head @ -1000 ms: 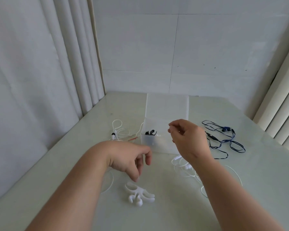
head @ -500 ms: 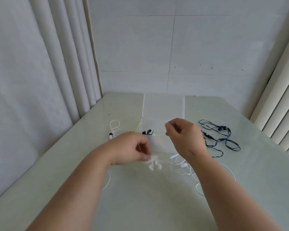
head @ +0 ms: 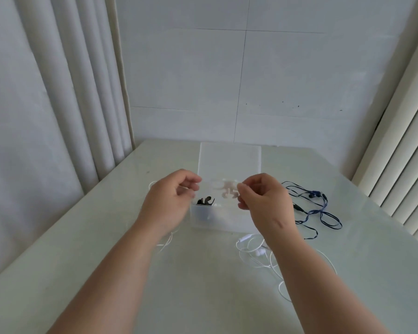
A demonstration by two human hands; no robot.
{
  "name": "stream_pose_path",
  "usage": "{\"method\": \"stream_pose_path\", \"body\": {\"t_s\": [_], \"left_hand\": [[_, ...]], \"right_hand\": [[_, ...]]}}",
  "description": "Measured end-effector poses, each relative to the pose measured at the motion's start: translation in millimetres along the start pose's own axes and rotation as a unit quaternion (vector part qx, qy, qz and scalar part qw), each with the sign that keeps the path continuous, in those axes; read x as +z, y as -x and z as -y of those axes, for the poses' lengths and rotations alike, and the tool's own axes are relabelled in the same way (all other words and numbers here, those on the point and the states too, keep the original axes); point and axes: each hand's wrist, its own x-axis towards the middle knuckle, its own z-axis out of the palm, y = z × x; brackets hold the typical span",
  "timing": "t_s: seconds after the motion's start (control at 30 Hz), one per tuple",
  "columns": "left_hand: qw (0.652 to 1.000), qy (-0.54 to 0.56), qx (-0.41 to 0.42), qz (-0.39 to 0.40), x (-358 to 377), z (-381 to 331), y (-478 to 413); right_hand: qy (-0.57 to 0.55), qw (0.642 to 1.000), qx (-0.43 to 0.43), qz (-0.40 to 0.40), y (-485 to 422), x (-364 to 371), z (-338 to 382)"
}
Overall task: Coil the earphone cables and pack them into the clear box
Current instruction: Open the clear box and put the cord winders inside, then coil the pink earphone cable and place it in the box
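Centre frame above clear box (head: 227,221), left grip (head: 169,197) and right grip (head: 263,200) curled, clamped or not cannot tell, blurred white earphone bundle (head: 228,192) just beside right grip

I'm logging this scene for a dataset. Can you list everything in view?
clear box: 1, transparent, table centre, lid open
black item: 1, black, box's left compartment, too small to identify
winder: 1, whitish, blurred, above box between both hands
blue earphones: 1, dark blue, right of box
white earphones: 2, white, loose, one by each forearm
table: 1, pale green
curtain: 1, white, left
blinds: 1, cream, right
left grip: 1, bare, fingers curled
right grip: 1, bare, fingertips beside winder
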Motion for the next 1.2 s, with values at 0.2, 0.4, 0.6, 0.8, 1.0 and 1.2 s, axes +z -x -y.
{"method": "stream_pose_path", "body": {"t_s": [0.2, 0.4, 0.6, 0.8, 1.0, 1.2], "left_hand": [[0.974, -0.222, -0.047, -0.022, -20, 12, -1], [0.906, -0.415, -0.05, 0.064, -12, 7, 8], [0.824, -0.482, -0.106, 0.279, -17, -2, 20], [0.901, -0.419, -0.02, 0.111, -17, 5, 12], [0.95, -0.276, 0.062, -0.133, -16, -7, 6], [0.954, 0.042, 0.186, -0.229, -19, -18, 13]], "right_hand": [[0.064, 0.998, -0.012, -0.019, -8, 11, -4], [0.216, 0.973, -0.079, 0.027, -7, 12, -6], [0.183, 0.977, -0.105, 0.034, 8, 0, -7], [0.172, 0.98, -0.092, 0.036, 6, 1, -11], [0.13, 0.988, -0.084, 0.008, 7, 1, -8], [-0.008, 0.994, -0.054, 0.095, 12, 1, 0]]}}
